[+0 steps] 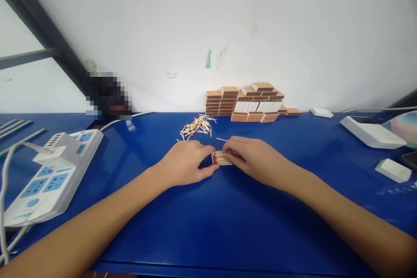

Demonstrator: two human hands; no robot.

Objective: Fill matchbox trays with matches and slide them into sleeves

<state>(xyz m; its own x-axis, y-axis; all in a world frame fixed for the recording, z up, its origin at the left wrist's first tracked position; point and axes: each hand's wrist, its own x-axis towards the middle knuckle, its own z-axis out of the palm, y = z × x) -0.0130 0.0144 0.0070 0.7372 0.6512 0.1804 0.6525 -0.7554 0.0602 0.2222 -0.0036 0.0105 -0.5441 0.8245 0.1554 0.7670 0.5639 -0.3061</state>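
A small matchbox tray point(224, 164) filled with red-headed matches point(220, 158) lies on the blue table between my hands. My left hand point(187, 163) grips its left end between thumb and index finger. Over the right end, my right hand point(249, 156) has its fingers bunched together on the matches; its fingertips partly hide the tray. One loose match point(220, 139) lies just behind, near the right hand's knuckles. Past my left hand, a heap of loose matches point(197, 127) is spread on the table.
Stacked matchboxes point(221, 103) stand against the white wall, with more matchboxes point(262, 93) piled beside them. A white power strip point(61, 178) with cables is at the left. To the right are a white device point(373, 132) and a small white block point(393, 170).
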